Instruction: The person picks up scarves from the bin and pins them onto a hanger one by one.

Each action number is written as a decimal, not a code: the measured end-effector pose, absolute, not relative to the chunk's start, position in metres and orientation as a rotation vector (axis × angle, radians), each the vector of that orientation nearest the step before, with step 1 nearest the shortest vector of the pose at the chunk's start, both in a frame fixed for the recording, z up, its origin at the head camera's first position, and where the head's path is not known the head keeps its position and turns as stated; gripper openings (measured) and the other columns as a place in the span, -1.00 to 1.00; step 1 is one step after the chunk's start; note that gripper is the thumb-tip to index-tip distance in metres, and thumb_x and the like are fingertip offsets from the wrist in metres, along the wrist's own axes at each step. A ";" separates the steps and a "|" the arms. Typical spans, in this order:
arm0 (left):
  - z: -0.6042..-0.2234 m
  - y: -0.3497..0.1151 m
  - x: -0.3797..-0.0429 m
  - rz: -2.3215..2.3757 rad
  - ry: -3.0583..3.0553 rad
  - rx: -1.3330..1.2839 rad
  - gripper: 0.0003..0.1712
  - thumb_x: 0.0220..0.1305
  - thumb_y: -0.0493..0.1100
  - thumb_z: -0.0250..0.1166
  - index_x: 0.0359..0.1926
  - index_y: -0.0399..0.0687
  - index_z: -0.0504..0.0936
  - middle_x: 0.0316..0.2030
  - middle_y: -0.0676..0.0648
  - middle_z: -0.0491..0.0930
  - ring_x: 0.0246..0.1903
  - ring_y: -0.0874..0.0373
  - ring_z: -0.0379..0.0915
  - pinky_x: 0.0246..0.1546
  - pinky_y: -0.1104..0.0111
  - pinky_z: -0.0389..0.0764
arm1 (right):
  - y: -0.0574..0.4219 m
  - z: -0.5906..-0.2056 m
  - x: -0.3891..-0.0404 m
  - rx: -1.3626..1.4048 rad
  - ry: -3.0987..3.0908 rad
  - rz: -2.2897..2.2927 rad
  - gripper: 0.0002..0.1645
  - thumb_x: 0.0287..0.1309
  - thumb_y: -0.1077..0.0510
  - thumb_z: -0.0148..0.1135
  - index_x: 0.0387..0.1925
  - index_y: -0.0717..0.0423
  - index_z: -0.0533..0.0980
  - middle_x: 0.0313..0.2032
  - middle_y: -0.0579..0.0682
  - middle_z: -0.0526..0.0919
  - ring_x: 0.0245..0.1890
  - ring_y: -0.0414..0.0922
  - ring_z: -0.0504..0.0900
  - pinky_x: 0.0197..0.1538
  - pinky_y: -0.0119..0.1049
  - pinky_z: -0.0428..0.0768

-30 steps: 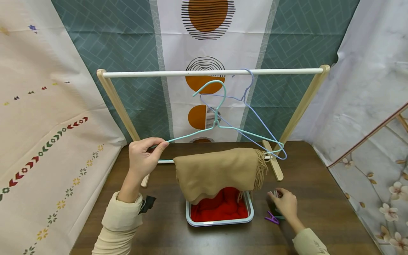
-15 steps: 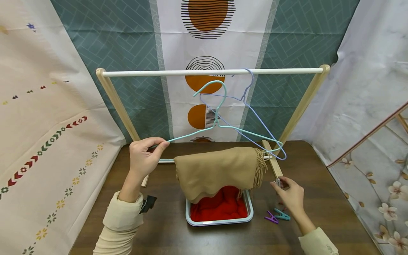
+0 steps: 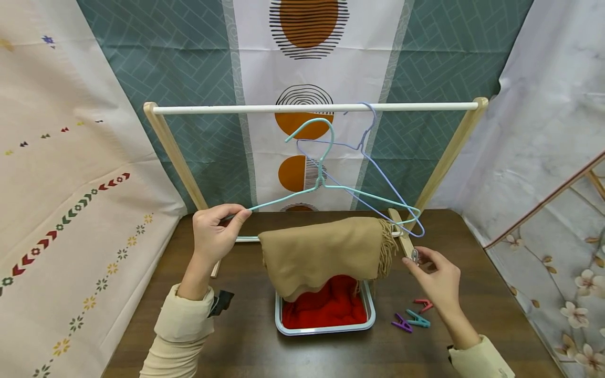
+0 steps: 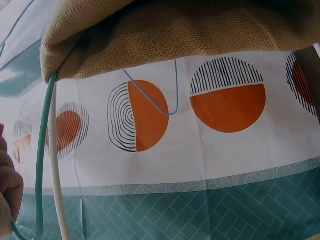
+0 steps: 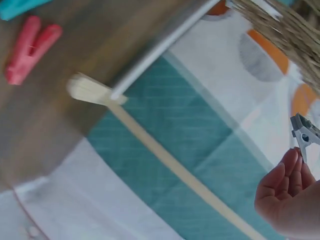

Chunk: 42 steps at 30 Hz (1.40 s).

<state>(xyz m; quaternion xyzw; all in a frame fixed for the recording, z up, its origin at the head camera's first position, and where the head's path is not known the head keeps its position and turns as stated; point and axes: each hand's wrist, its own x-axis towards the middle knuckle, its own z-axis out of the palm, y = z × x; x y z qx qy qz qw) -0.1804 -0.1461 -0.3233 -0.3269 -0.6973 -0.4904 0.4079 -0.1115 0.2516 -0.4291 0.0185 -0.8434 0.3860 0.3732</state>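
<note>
My left hand (image 3: 216,231) pinches the left end of a mint-green hanger (image 3: 283,198). Over that hanger's lower bar drapes a tan fringed scarf (image 3: 326,252), its fringe at the right end. The hanger's hook stands up in front of the rack, below the top rail and apart from it. In my right hand (image 3: 438,275) a grey clothespin (image 3: 415,255) is held between thumb and fingers, just right of the fringe. The right wrist view shows the same clothespin (image 5: 306,131) at the fingertips. Only part of the left hand (image 4: 9,187) shows in the left wrist view.
A rack with a white rail (image 3: 212,109) spans the back; a lavender hanger (image 3: 385,176) hangs from it. Below the scarf sits a tray (image 3: 326,331) holding red cloth (image 3: 326,310). Purple (image 3: 402,323), teal (image 3: 418,318) and red (image 3: 425,304) clothespins lie on the table (image 3: 246,341).
My right hand has lifted from the table beside the clothespins, moving up and slightly right with the grey clothespin. The teal and red clothespins have come into sight. The left hand stays in place.
</note>
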 end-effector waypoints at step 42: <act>-0.340 -0.141 -0.180 -1.244 -1.718 -0.874 -0.88 -0.19 -0.53 0.36 -0.61 -0.32 0.61 -0.72 -0.11 0.52 -0.82 0.28 0.10 -0.78 0.53 0.16 | 0.124 -0.337 -0.138 1.021 -2.035 1.620 -0.70 -0.17 0.54 0.28 -0.30 0.33 0.52 -0.34 0.17 0.60 -0.39 -0.13 0.53 -0.31 -0.34 0.49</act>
